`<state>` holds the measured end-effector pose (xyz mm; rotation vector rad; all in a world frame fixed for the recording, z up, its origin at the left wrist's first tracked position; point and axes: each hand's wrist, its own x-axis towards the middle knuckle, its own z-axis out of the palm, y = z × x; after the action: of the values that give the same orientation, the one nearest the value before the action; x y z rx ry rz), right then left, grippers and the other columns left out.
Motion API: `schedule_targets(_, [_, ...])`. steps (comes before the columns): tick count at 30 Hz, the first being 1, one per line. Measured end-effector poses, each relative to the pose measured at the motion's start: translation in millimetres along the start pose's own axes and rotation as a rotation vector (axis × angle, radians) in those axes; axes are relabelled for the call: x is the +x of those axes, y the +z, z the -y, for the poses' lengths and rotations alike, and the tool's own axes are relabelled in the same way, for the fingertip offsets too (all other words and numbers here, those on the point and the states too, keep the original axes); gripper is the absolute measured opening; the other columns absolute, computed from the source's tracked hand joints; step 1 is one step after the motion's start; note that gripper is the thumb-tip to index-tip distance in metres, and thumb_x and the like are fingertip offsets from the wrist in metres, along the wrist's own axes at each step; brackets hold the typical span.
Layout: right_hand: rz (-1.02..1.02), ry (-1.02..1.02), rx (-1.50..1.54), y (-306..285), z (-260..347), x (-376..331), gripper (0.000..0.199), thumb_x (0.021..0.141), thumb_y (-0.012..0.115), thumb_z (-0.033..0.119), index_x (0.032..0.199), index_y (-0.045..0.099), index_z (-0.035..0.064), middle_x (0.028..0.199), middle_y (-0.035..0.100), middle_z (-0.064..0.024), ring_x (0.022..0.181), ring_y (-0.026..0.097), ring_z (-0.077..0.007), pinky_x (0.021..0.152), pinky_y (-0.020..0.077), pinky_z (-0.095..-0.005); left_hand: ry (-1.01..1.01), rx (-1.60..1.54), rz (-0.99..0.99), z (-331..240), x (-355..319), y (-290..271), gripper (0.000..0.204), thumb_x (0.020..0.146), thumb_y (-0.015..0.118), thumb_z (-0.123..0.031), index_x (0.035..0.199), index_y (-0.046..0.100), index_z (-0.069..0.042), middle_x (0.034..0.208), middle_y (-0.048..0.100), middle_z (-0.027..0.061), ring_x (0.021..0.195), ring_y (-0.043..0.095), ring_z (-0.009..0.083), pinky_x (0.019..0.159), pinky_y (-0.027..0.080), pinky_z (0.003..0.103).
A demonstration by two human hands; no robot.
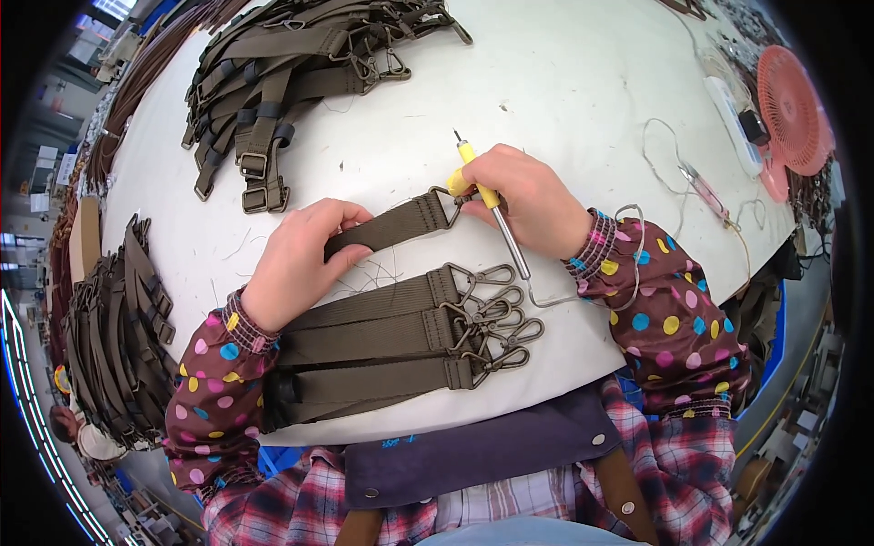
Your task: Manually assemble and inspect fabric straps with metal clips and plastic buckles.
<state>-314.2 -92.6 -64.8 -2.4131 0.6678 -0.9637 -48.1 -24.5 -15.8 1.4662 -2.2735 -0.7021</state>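
landmark: held strap (387,226), laid mid-table (564,82)
nearer than it: row of straps with clips (401,341)
behind-left: strap pile (273,64)
right of it: fan (790,109)
far left: strap stack (118,337)

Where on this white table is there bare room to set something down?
Bare table lies between the strap pile at upper left and the pink fan. A smaller patch sits left of the left hand. Crowded: the clip straps near the body, cords beside the right hand.

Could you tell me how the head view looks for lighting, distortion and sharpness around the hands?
Head view: even, soft light, faint shadows under the left hand and right hand; the white table is bright but not glaring; fisheye bends its edge and blackens the corners; the olive strap and yellow-handled tool are sharp.
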Motion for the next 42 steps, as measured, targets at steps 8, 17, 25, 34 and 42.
schedule_targets(8, [0.002, -0.051, -0.004, -8.6, 7.1, 3.2, 0.021, 0.078, 0.071, 0.006, 0.096, 0.060, 0.0059, 0.083, 0.061, -0.0080, 0.077, 0.058, -0.0245, 0.068, 0.0474, -0.0325, 0.374, 0.561, -0.092, -10.1, -8.3, 8.7, 0.018, 0.075, 0.060, -0.009, 0.093, 0.061, -0.010, 0.088, 0.055, 0.0019, 0.077, 0.056, 0.0188, 0.062, 0.046, 0.030])
schedule_targets(17, [-0.014, 0.233, 0.458, 5.1, 15.1, 9.3, 0.021, 0.094, 0.059, 0.018, 0.105, 0.062, 0.0007, 0.090, 0.063, -0.0053, 0.079, 0.060, -0.0107, 0.071, 0.0486, -0.0233, -0.014, 0.121, 0.018, -33.8, 16.9, 14.8, 0.028, 0.079, 0.072, -0.028, 0.092, 0.057, -0.008, 0.087, 0.054, 0.0067, 0.072, 0.058, 0.0251, 0.062, 0.049, 0.034])
schedule_targets(25, [0.016, 0.434, 0.722, 7.1, 14.4, 9.5, 0.023, 0.096, 0.056, 0.021, 0.102, 0.062, -0.0008, 0.082, 0.061, -0.0013, 0.074, 0.055, -0.0065, 0.066, 0.0454, -0.0210, -0.005, 0.138, -0.026, -28.9, 20.3, 35.3, 0.018, 0.078, 0.069, -0.019, 0.085, 0.055, -0.009, 0.082, 0.054, 0.0062, 0.074, 0.058, 0.0254, 0.062, 0.048, 0.036])
schedule_targets(34, [0.102, 0.510, 0.580, 7.8, 27.6, 5.0, 0.018, 0.091, 0.062, 0.018, 0.094, 0.055, 0.0009, 0.080, 0.061, -0.0020, 0.068, 0.054, -0.0049, 0.059, 0.0438, -0.0198, -0.182, -0.274, 0.066, -25.4, 19.1, 26.8, 0.013, 0.083, 0.065, -0.010, 0.086, 0.054, -0.004, 0.083, 0.060, 0.0058, 0.071, 0.061, 0.0160, 0.062, 0.049, 0.028])
schedule_targets(42, [0.074, 0.470, 0.464, 12.2, 27.6, 4.4, 0.018, 0.088, 0.063, 0.012, 0.091, 0.049, 0.0020, 0.077, 0.059, -0.0027, 0.064, 0.052, -0.0046, 0.055, 0.0414, -0.0199, -0.141, -0.361, 0.022, -18.4, 18.3, 34.2, 0.014, 0.084, 0.063, -0.007, 0.086, 0.051, -0.001, 0.078, 0.064, 0.0058, 0.062, 0.060, 0.0150, 0.058, 0.049, 0.026])
